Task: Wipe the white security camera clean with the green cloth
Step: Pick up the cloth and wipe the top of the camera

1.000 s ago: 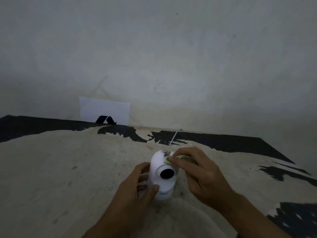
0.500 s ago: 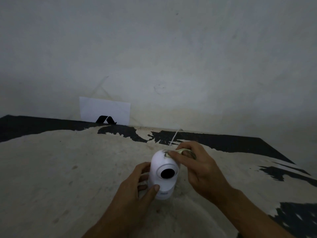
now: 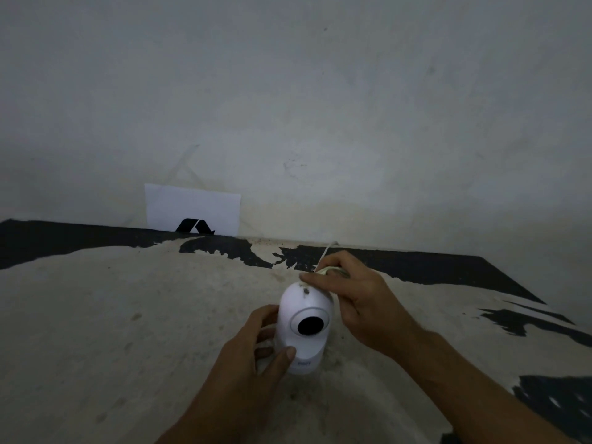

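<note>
The white security camera (image 3: 301,310) stands upright on the worn table, its round black lens facing me. My left hand (image 3: 256,354) grips its base from the left, thumb across the front. My right hand (image 3: 355,296) is behind the camera's top right, fingers closed on a small wad of pale green cloth (image 3: 330,270) pressed against the rounded top. Only a bit of cloth shows between the fingers. Dark specks sit on the camera's crown.
The table (image 3: 128,315) has a pale, peeling surface with black patches along the back and right. A white card (image 3: 192,206) with a black mark leans on the wall at the back. A thin white cord (image 3: 327,249) runs back from the camera.
My right hand with the cloth has slid up from the camera's right side near the lens to the back of its top. The left hand and camera have stayed put.
</note>
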`<state>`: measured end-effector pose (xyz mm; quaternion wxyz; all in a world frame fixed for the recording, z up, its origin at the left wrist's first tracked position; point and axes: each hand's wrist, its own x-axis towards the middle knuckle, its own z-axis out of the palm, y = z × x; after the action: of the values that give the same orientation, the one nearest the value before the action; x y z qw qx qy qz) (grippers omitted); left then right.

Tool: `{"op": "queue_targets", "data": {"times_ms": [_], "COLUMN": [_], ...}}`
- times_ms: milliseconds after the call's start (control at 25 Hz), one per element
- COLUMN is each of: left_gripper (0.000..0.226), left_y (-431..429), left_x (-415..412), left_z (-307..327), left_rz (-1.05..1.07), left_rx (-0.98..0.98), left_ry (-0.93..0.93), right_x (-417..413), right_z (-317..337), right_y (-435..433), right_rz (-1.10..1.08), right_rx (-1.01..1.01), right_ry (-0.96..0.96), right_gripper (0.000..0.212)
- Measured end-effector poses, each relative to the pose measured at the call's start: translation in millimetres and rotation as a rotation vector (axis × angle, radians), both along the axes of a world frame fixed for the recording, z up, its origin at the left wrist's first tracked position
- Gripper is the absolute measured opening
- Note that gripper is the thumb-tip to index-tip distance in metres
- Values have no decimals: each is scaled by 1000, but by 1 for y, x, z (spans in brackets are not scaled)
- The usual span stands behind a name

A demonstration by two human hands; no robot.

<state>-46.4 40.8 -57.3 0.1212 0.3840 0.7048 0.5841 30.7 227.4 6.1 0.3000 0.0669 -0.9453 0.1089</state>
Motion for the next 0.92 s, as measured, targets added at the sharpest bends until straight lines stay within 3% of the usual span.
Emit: {"op": "queue_targets", "data": {"times_ms": [160,360,600,760,920], "left_gripper": [50,49,48,47,56], "left_y": [0,1,2,1,1], "left_x": [0,-2,-1,0,1], "left_z": [-1,-3,-1,1,1], "left_rz": [5,-1,12,15,24], "left_rx": [12,16,-11,-12,-8], "left_ry": [11,8,20,24,5], "right_x": [-4,6,-10,-9,-11], "right_z": [-4,2,13,24,21], "right_y": [16,-2,8,-2,6], "right_rz": [-103,-40,-80,20,1], "right_rx": [-20,-48,45,-13,42], "right_ry": [-94,48,-134,-70,-149], "right_gripper": [49,39,45,40,43]}}
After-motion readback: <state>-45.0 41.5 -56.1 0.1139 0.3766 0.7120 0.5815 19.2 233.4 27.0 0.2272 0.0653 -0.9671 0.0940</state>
